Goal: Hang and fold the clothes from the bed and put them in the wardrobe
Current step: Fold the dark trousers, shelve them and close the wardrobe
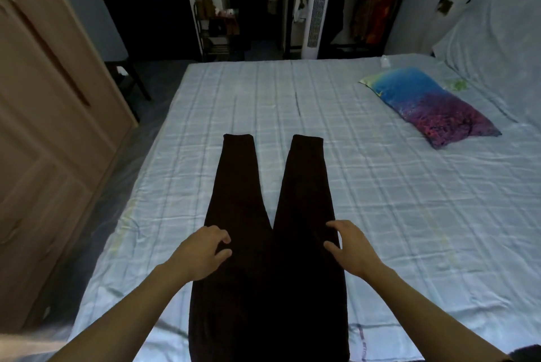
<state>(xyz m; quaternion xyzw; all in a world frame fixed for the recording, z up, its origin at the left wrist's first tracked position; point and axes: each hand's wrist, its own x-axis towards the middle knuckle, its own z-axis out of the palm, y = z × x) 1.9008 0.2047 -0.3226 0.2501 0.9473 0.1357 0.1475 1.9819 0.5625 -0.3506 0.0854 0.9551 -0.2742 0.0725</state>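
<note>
Head view: my 2 hands poised over dark trousers (269, 244) laid flat on the bed (380, 200).

The trousers' long axis runs near to far, waist toward me, 2 legs splayed in a V. My left hand (202, 250) and right hand (348, 247) sit at the outer edges near the crotch, equally close, fingers loosely curled, gripping nothing. The cloth looks soft, matte; the checked sheet is lightly creased.
</note>
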